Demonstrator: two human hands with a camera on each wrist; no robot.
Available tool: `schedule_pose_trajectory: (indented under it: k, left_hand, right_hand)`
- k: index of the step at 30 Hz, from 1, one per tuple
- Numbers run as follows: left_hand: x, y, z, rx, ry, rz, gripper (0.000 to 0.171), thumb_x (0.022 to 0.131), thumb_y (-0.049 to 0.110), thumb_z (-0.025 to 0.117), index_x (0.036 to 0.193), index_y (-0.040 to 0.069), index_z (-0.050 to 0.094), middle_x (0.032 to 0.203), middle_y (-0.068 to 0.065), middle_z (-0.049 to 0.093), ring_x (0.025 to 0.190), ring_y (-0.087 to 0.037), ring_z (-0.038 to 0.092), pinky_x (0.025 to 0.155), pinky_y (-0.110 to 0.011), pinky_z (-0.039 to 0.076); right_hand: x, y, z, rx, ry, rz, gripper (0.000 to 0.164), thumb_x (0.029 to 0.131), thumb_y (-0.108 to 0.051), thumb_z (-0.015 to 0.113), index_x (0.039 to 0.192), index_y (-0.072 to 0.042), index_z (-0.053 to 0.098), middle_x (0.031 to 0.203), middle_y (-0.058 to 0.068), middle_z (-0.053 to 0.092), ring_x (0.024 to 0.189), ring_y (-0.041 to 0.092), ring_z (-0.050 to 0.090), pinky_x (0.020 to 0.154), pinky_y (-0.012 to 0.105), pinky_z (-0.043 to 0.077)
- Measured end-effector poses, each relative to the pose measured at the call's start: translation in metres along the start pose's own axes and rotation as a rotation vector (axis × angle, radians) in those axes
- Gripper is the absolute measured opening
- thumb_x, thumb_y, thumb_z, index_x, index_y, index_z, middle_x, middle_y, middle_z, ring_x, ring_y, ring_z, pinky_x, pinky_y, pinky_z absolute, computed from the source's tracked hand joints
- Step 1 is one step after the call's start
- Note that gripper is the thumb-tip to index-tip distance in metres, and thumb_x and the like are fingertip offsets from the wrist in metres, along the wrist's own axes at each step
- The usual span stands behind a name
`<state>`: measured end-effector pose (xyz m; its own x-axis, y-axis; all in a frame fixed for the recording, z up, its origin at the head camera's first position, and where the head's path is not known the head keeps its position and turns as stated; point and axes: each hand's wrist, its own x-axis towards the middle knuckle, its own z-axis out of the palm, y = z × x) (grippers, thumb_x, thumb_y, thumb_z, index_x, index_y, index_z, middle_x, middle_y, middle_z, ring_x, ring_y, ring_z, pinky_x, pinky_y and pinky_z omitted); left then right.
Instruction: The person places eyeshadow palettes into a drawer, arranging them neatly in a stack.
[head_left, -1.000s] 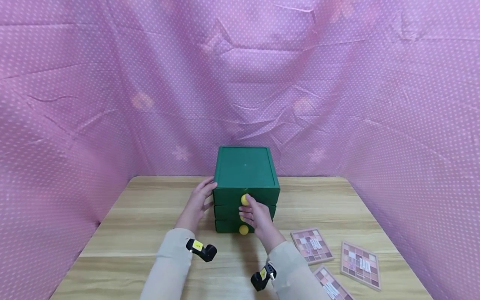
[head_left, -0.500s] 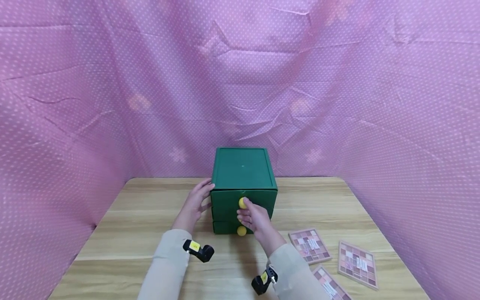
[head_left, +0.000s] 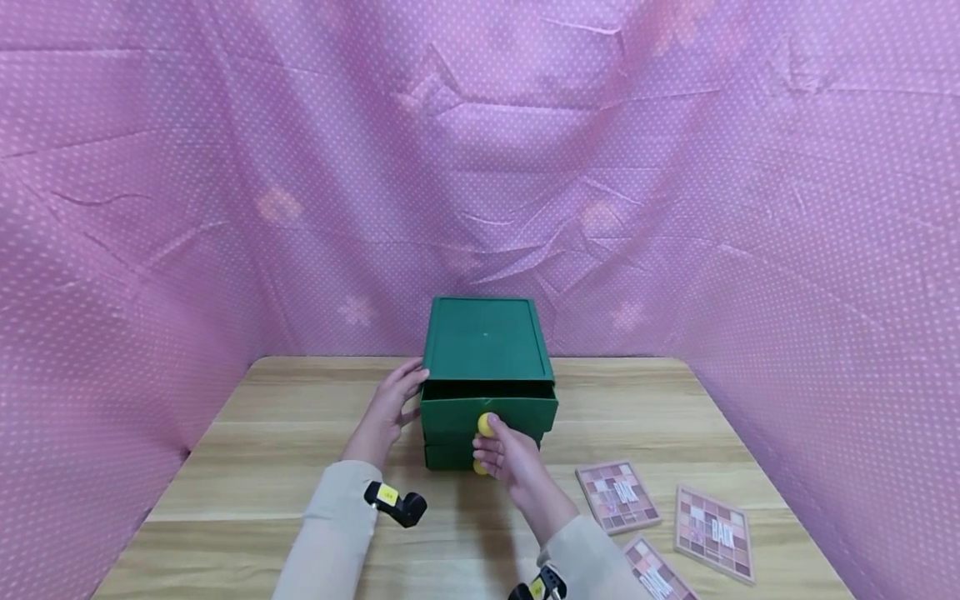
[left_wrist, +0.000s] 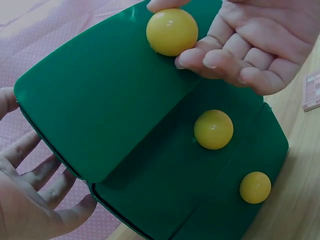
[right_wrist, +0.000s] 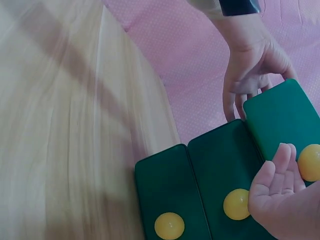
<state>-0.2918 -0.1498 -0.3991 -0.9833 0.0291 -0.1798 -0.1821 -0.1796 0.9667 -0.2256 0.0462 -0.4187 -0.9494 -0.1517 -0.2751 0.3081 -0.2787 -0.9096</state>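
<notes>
A green three-drawer box (head_left: 487, 337) with round yellow knobs stands mid-table. Its top drawer (head_left: 450, 417) is pulled partway out, leaving a dark gap under the lid. My right hand (head_left: 517, 467) pinches the top yellow knob (left_wrist: 172, 32) between thumb and fingers. Along the box's left side rests my left hand (head_left: 386, 412), fingers spread and straight against it. The middle knob (left_wrist: 213, 129) and bottom knob (left_wrist: 255, 187) show in the left wrist view, their drawers closed.
Three pink palettes lie at the right front: one near the box (head_left: 618, 497), another farther right (head_left: 714, 533), and a third cut by the lower edge (head_left: 656, 571). A pink dotted cloth (head_left: 480, 167) hangs behind the wooden table (head_left: 315, 417).
The top drawer has slid out toward me, with my right hand drawing its knob back and slightly down. My left hand stays at the box's side.
</notes>
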Motion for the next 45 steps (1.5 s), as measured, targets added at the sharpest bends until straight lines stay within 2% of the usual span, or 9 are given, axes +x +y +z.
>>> schedule_pose_trajectory:
  k: [8, 15, 28, 38, 45]
  left_hand:
    - [-0.001, 0.001, 0.002, -0.004, 0.0, -0.005, 0.053, 0.09, 0.029, 0.056, 0.139, 0.016, 0.041, 0.145, -0.009, 0.04, 0.136, -0.03, 0.032, 0.109, -0.058, 0.025]
    - [-0.001, 0.0, 0.002, -0.009, -0.008, 0.009, 0.054, 0.091, 0.027, 0.056, 0.14, 0.012, 0.039, 0.145, -0.013, 0.038, 0.136, -0.032, 0.031, 0.109, -0.059, 0.024]
    - [0.0, 0.002, 0.0, -0.018, -0.014, 0.014, 0.052, 0.092, 0.024, 0.053, 0.14, 0.011, 0.039, 0.147, -0.011, 0.037, 0.136, -0.031, 0.032, 0.109, -0.058, 0.025]
    - [-0.002, 0.001, 0.0, 0.001, -0.013, 0.0, 0.054, 0.092, 0.028, 0.054, 0.141, 0.012, 0.038, 0.147, -0.011, 0.036, 0.137, -0.032, 0.03, 0.109, -0.059, 0.024]
    - [-0.003, -0.001, 0.001, 0.015, -0.005, 0.002, 0.054, 0.092, 0.03, 0.055, 0.141, 0.014, 0.039, 0.147, -0.01, 0.036, 0.137, -0.032, 0.03, 0.108, -0.059, 0.026]
  right_hand:
    - [-0.012, 0.003, -0.004, 0.01, -0.012, 0.014, 0.049, 0.087, -0.048, 0.059, 0.109, -0.004, 0.052, 0.082, -0.003, 0.063, 0.075, 0.008, 0.061, 0.076, 0.021, 0.051]
    - [-0.021, 0.008, -0.007, 0.011, -0.051, -0.013, 0.041, 0.089, -0.045, 0.058, 0.103, -0.006, 0.053, 0.076, -0.005, 0.064, 0.073, 0.007, 0.061, 0.073, 0.021, 0.049]
    - [-0.036, 0.015, -0.008, 0.044, -0.1, -0.002, 0.043, 0.088, -0.044, 0.059, 0.105, -0.004, 0.053, 0.078, -0.004, 0.063, 0.072, 0.006, 0.059, 0.072, 0.02, 0.049]
    - [-0.043, 0.016, -0.011, 0.025, -0.09, 0.008, 0.038, 0.09, -0.041, 0.057, 0.102, -0.006, 0.053, 0.075, -0.005, 0.063, 0.07, 0.005, 0.06, 0.07, 0.019, 0.049]
    - [-0.05, 0.016, -0.013, 0.015, -0.1, 0.037, 0.04, 0.089, -0.044, 0.057, 0.103, -0.006, 0.052, 0.076, -0.006, 0.062, 0.072, 0.006, 0.06, 0.072, 0.021, 0.049]
